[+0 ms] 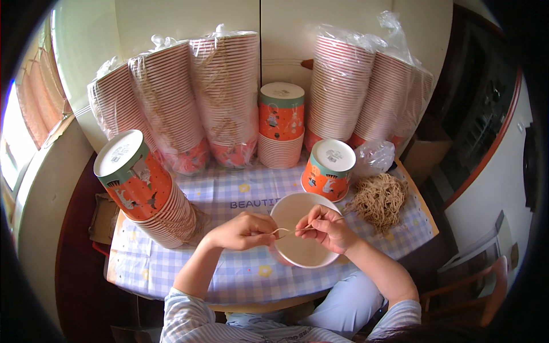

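Between my two hands runs a thin tan string (290, 230), with a small loop near the left fingers. My left hand (250, 230) is closed, pinching one part of it. Just to the right, my right hand (325, 228) pinches another part. Below them a white paper bucket (305, 258) stands with its mouth up, and its inside looks bare. On the table to the right of the bucket lies a tangled heap of tan strings (378, 200). An orange and green bucket (327, 171) sits upside down behind the white one.
A leaning stack of orange buckets (143, 188) with strings hanging on it stands at the left. Tall plastic-wrapped stacks (225, 91) line the back, with a shorter stack (281, 126) among them. Crumpled clear plastic (374, 157) lies by the string heap. A checked tablecloth (251, 183) covers the table.
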Action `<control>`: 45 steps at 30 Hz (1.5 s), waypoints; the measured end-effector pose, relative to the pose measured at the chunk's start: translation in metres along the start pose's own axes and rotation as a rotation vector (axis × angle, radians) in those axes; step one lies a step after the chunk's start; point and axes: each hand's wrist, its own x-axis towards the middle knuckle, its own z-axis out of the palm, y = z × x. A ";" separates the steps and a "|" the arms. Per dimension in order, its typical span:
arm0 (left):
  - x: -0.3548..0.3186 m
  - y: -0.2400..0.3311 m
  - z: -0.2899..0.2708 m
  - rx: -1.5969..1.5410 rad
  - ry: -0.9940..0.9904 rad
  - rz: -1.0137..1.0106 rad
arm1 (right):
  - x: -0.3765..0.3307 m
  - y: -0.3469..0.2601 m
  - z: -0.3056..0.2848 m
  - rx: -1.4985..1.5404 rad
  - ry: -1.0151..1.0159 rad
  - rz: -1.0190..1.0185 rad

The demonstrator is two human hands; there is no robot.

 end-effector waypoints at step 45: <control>0.011 -0.003 0.035 -0.076 0.400 -0.249 | 0.045 -0.010 0.033 -0.941 0.192 -0.254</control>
